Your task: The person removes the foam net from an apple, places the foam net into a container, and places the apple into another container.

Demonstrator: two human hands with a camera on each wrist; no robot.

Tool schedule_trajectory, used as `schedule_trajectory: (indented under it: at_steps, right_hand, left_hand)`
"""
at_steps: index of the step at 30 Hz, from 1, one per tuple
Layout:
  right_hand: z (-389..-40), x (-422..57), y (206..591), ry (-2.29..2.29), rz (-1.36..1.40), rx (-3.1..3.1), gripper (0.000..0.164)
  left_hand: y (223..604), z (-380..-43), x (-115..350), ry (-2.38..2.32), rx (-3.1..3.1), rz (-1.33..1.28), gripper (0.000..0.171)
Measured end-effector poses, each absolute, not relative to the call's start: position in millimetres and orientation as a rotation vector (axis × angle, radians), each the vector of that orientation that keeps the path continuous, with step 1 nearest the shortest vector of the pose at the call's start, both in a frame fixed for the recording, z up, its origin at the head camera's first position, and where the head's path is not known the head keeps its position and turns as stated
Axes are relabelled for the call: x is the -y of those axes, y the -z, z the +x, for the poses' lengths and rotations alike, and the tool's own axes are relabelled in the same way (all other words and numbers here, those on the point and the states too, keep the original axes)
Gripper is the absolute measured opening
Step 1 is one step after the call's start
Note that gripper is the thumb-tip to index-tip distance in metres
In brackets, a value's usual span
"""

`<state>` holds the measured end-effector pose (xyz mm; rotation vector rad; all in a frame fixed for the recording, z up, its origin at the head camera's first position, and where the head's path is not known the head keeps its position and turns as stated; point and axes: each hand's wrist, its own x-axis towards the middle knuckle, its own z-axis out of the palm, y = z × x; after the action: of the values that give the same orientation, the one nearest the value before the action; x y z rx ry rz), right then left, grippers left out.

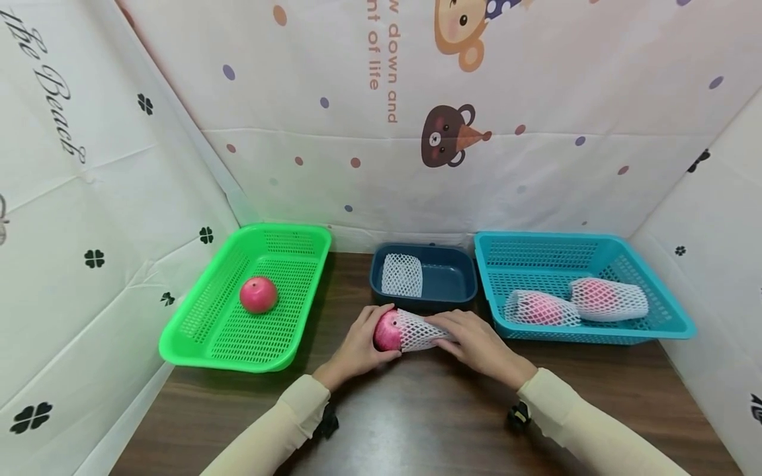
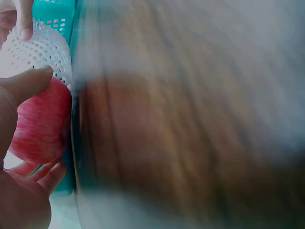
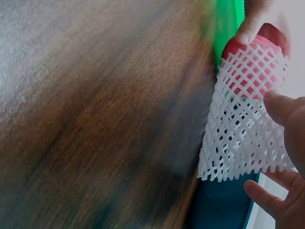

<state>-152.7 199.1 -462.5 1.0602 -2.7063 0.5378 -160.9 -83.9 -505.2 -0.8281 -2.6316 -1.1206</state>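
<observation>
My left hand [image 1: 362,344] grips a red apple [image 1: 387,333] from its left side, thumb and fingers around it. A white foam fruit net [image 1: 415,332] covers the right part of the apple; its loose end stretches rightward. My right hand [image 1: 475,342] holds that net near the loose end. In the left wrist view the apple [image 2: 44,121] shows streaked red skin beneath the left thumb. The right wrist view shows the net [image 3: 243,136] flaring open toward the right hand, whose thumb lies on its mesh.
A green basket [image 1: 187,330] on the left holds one red apple [image 1: 258,295]. Behind the hands, a dark blue tray [image 1: 449,281] contains a white foam net [image 1: 401,275]. The blue basket [image 1: 661,324] at right holds two netted fruits [image 1: 597,295]. Printed cloth [image 1: 381,178] encloses the wooden table [image 1: 417,410].
</observation>
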Motion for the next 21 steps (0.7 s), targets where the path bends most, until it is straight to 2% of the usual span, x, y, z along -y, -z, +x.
schedule_trajectory:
  at_steps: [16, 21]
  right_hand:
    - [-155, -192, 454, -0.436, 1.017, 2.658, 0.045]
    - [-155, -190, 449, -0.39, 1.01, 2.654, 0.039]
  left_hand:
    - [507, -157, 98, 1.132, 2.639, -0.797, 0.087]
    - [508, -157, 98, 1.101, 2.651, -0.805, 0.087]
